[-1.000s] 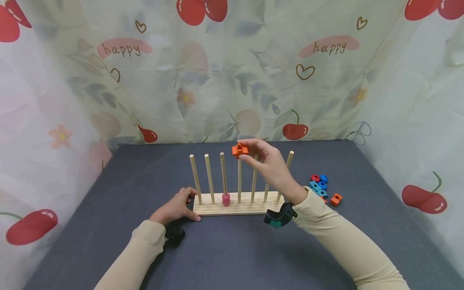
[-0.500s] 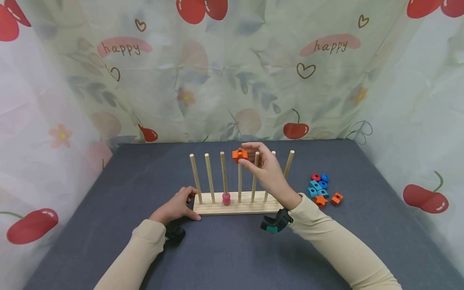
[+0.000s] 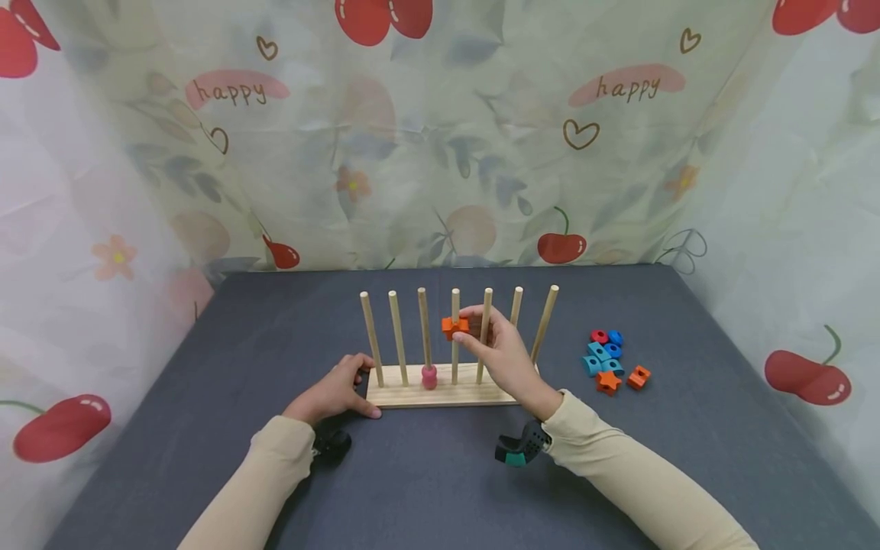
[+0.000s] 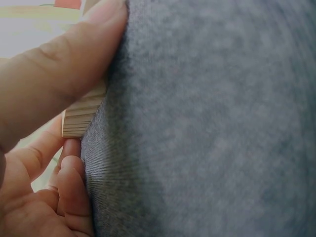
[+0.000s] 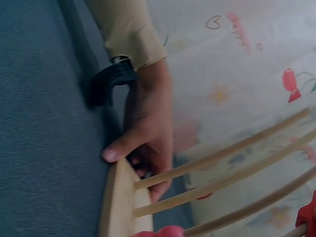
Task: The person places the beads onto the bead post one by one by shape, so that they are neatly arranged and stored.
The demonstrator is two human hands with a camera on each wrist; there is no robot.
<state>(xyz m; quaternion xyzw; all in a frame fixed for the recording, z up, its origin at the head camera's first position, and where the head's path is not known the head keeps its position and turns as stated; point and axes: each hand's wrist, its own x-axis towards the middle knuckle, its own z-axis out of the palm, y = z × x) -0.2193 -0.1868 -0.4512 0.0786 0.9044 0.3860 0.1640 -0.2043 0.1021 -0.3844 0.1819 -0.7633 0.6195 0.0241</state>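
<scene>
A wooden peg board with several upright pegs stands on the table. My left hand grips its left end, with the thumb along the front side and the fingers at the end and back. My right hand pinches an orange star-shaped bead between thumb and fingers. This bead is around the fourth peg from the left, below its tip and above the base. A pink bead sits at the bottom of the third peg. In the right wrist view only an edge of the orange bead shows.
Right of the board lie loose beads: a red one, several blue ones, an orange star and an orange block. A printed curtain hangs behind the dark tabletop.
My right hand has brought the orange star-shaped bead from above the fourth peg's tip down around the peg, partway along it. The left hand stays on the board's left end.
</scene>
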